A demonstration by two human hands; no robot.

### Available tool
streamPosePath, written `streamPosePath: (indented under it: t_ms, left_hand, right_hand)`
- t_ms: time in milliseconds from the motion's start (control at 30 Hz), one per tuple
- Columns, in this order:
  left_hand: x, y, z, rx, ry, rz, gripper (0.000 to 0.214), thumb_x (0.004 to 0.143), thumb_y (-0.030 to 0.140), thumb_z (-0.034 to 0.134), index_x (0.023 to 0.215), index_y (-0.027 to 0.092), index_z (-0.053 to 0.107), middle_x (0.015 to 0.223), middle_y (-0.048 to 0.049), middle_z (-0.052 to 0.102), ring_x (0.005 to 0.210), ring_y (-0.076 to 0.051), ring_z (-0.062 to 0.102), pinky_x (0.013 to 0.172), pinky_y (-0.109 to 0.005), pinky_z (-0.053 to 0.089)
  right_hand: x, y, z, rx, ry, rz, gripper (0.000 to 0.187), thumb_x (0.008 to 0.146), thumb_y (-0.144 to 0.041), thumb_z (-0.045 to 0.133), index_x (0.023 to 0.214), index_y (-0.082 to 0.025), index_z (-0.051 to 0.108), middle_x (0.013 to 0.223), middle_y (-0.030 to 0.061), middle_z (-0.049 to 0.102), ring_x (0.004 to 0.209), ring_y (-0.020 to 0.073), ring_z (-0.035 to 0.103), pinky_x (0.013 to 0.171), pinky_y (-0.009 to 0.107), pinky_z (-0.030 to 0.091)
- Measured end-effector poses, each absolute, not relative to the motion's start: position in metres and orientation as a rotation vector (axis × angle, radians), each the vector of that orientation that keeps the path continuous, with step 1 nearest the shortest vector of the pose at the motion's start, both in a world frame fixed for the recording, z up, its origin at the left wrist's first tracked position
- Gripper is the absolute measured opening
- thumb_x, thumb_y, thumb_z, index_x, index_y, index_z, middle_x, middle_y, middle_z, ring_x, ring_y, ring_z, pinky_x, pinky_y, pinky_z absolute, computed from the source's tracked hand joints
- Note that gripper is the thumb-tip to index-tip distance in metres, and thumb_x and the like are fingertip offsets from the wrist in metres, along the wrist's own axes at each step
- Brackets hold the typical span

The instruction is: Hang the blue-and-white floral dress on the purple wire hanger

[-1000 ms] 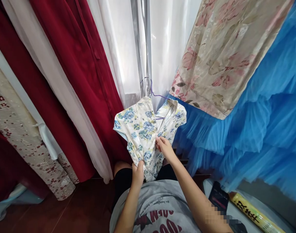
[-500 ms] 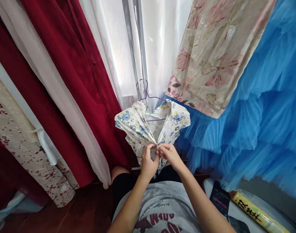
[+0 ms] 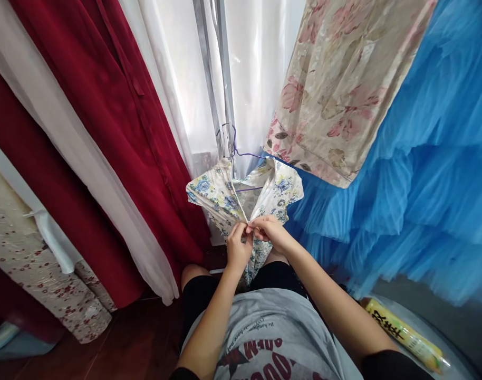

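A white garment with blue and yellow flowers (image 3: 217, 198) hangs in front of me on a thin purple wire hanger (image 3: 247, 154). Its front opening forms a V that narrows down to my fingertips. My left hand (image 3: 239, 245) pinches the left edge of the opening at the bottom of the V. Right beside it, my right hand (image 3: 268, 230) is closed on the other edge, fingertips touching those of the left. Whatever fastening lies between the fingers is too small to make out. The garment's lower part hangs down between my knees.
Dark red cloth (image 3: 118, 132) and pale drapes hang at the left. A beige floral cloth (image 3: 336, 100) and blue ruffled tulle (image 3: 387, 195) hang at the right. Grey metal poles (image 3: 226, 68) stand behind the hanger. A yellow packet (image 3: 407, 335) lies at the lower right.
Both hands, still pinching the garment's front edges, appear slightly higher and further left. The view has shifted a little, and the dark item near the yellow packet is now mostly covered by my right arm.
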State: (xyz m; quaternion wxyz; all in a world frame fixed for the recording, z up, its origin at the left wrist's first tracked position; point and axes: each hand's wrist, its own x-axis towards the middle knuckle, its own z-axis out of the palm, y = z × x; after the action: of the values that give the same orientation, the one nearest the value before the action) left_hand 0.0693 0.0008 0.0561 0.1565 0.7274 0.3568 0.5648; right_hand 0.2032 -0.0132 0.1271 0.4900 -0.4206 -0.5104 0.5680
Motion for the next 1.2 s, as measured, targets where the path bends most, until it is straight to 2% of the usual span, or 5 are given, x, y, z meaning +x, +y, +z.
streamPosePath:
  t_ms: [333, 467, 733, 933, 1200]
  left_hand:
    - [0.077, -0.020, 0.036, 2.138, 1.045, 1.352, 0.021, 0.093, 0.018, 0.054, 0.073, 0.022, 0.050, 0.079, -0.0027, 0.053, 0.067, -0.017, 0.051, 0.063, -0.029, 0.039]
    - [0.082, -0.021, 0.033, 2.078, 1.002, 1.272, 0.020, 0.096, 0.026, 0.056, 0.076, 0.021, 0.055, 0.082, -0.0037, 0.058, 0.068, -0.017, 0.056, 0.063, -0.029, 0.043]
    - [0.042, 0.057, 0.189, 2.253, 0.879, 1.606, 0.031, 0.103, 0.031, 0.050, 0.130, 0.021, 0.060, 0.095, -0.0051, 0.069, 0.076, -0.018, 0.063, 0.075, -0.030, 0.048]
    - [0.037, 0.088, 0.246, 2.771, 0.900, 1.345, 0.024, 0.103, 0.029, 0.048, 0.095, 0.018, 0.068, 0.087, -0.0060, 0.069, 0.082, -0.021, 0.062, 0.075, -0.030, 0.043]
    - [0.017, 0.102, 0.273, 2.058, 0.865, 1.975, 0.024, 0.101, 0.025, 0.053, 0.081, 0.015, 0.062, 0.070, 0.0010, 0.061, 0.068, -0.013, 0.058, 0.068, -0.023, 0.042]
  right_hand:
    - [0.205, 0.088, 0.254, -0.942, -1.185, 1.361, 0.008, 0.074, -0.017, 0.067, 0.067, -0.011, 0.068, 0.045, -0.0055, 0.039, 0.039, 0.0050, 0.022, 0.037, 0.022, 0.010]
    - [0.208, 0.092, 0.264, -0.908, -1.176, 1.415, 0.008, 0.076, -0.016, 0.064, 0.071, -0.012, 0.067, 0.047, -0.0038, 0.043, 0.040, 0.0060, 0.025, 0.038, 0.021, 0.015]
    - [0.218, 0.067, 0.234, -0.957, -1.212, 1.262, 0.021, 0.079, -0.025, 0.057, 0.062, -0.013, 0.063, 0.048, -0.0006, 0.048, 0.042, 0.0077, 0.039, 0.043, 0.021, 0.026]
    - [0.221, 0.062, 0.248, -0.912, -1.429, 1.142, 0.016, 0.072, -0.024, 0.062, 0.060, -0.013, 0.066, 0.045, -0.0001, 0.051, 0.042, 0.0083, 0.039, 0.043, 0.024, 0.022]
    - [0.213, 0.056, 0.201, -0.961, -1.569, 1.036, 0.024, 0.072, -0.027, 0.061, 0.050, -0.017, 0.063, 0.040, -0.0018, 0.050, 0.039, 0.0078, 0.038, 0.041, 0.023, 0.023]
